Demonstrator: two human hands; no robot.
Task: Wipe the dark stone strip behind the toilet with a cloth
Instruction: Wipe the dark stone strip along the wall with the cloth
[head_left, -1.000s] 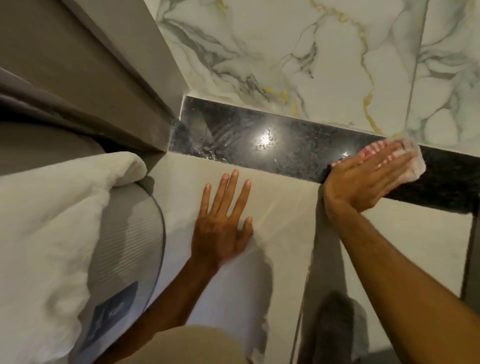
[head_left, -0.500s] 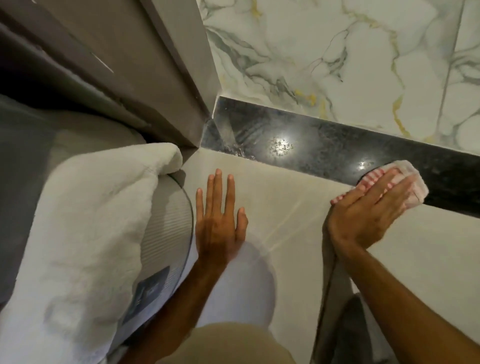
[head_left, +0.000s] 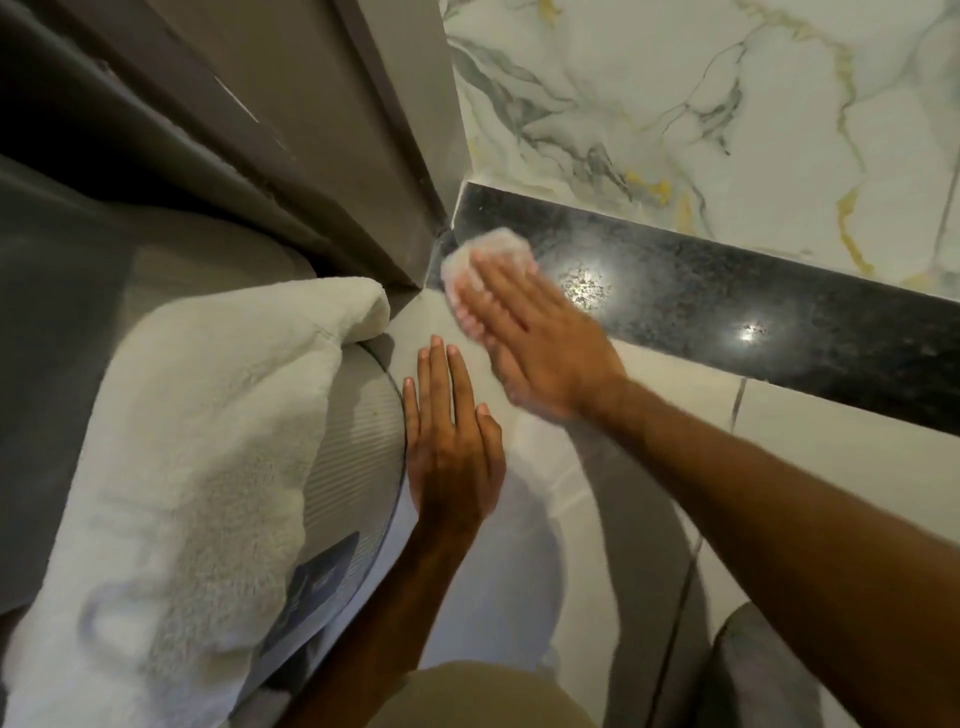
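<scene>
Pressing cloth (head_left: 485, 254) flat under right hand (head_left: 524, 332), fingers extended, at the left end of the dark strip (head_left: 727, 306), right by the corner with the door frame (head_left: 363, 156). Cloth partly over the strip's front edge; hand motion-blurred. Left hand (head_left: 452, 441) open, palm flat on the pale surface (head_left: 831, 447), beside a white towel (head_left: 182, 441). Marble wall (head_left: 701, 104) behind strip.
</scene>
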